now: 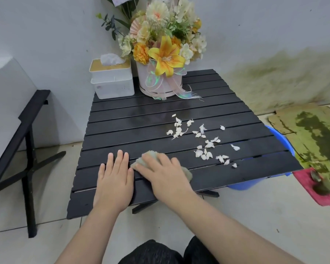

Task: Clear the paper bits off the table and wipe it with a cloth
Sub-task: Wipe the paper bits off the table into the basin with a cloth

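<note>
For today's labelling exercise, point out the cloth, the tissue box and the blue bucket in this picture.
cloth [149, 155]: head view, on the fuzzy grey edge showing beyond the right hand's fingers.
tissue box [112, 86]: head view, on its white front wall.
blue bucket [280, 139]: head view, on the rim beside the table's right edge.

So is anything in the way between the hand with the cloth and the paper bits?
Nothing visible. The right hand presses the cloth on the table, and only bare black slats lie between it and the paper bits to its right. The flower box and tissue box stand far back.
</note>
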The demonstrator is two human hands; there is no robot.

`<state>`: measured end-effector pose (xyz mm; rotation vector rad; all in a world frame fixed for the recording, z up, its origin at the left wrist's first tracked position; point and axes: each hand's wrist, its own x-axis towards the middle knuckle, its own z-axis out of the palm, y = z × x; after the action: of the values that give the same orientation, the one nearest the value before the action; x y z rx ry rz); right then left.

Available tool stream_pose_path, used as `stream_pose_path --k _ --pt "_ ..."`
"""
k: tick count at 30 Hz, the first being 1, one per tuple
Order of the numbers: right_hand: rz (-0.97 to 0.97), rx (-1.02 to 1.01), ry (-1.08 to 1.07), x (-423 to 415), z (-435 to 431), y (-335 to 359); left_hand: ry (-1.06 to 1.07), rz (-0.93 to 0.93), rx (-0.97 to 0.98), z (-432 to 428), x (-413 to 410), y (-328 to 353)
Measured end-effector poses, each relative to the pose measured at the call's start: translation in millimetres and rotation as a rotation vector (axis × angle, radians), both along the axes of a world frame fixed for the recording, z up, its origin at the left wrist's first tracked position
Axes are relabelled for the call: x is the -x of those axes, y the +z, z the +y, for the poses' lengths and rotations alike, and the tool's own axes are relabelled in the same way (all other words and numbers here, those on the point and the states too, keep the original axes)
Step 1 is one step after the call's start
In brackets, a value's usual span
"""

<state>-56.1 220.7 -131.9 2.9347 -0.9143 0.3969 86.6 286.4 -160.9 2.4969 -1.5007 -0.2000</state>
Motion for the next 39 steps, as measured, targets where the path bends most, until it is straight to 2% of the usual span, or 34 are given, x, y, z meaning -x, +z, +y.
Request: stream_pose_path --k 4,9,11,13,15,22,25,28,30,33,36,39 --pt "-0.096 -0.090 -0.137 38.0 -48.9 -2.3 0.003 -0.013 -0.012 -0.8 1.3 0.5" --pt "-0.203 -0.096 -0.319 74.9 -92.0 10.8 0.004 0.016 -0.003 -25.0 1.7 9.8" --pt "-0.236 -0.064 -0.226 68.9 -80.4 12.8 -0.028 0.032 0.018 -51.0 6.0 13.6" --pt "-0.147 -0.010 -0.068 62.5 -59.3 2.3 -0.047 0.038 0.010 -76.0 11.2 14.5" --pt "-0.098 -0.004 -0.003 66.2 -49.5 -8.7 -0.054 -0.003 -0.028 -90.3 12.9 9.7" --pt "-0.199 -0.131 -0.314 80.8 -101.9 -0.4 -0.041 -0.023 -0.019 -92.4 7.0 -4.3" --pt "-0.268 -0.087 -0.213 67.7 -80.2 6.2 -0.042 -0.030 -0.023 -92.9 7.6 -4.7" --pt "-0.116 -0.029 -0.015 58.9 -44.1 -5.3 -0.033 0.002 -0.013 -93.3 6.8 -4.7" --pt "-0.082 -0.064 -0.022 62.3 -45.9 -8.2 -0.030 0.014 -0.006 -94.2 7.1 -3.4" --pt "-0.087 -0.181 -0.170 74.1 -72.2 -2.8 -0.046 0.009 -0.019 -93.5 8.6 -3.3" --pt "-0.234 -0.175 -0.322 74.7 -91.0 6.6 -0.041 0.027 0.041 -97.4 -2.3 3.7" --pt "-0.405 -0.089 -0.361 35.6 -99.1 20.4 -0.049 -0.028 0.082 -117.5 -19.2 11.7"
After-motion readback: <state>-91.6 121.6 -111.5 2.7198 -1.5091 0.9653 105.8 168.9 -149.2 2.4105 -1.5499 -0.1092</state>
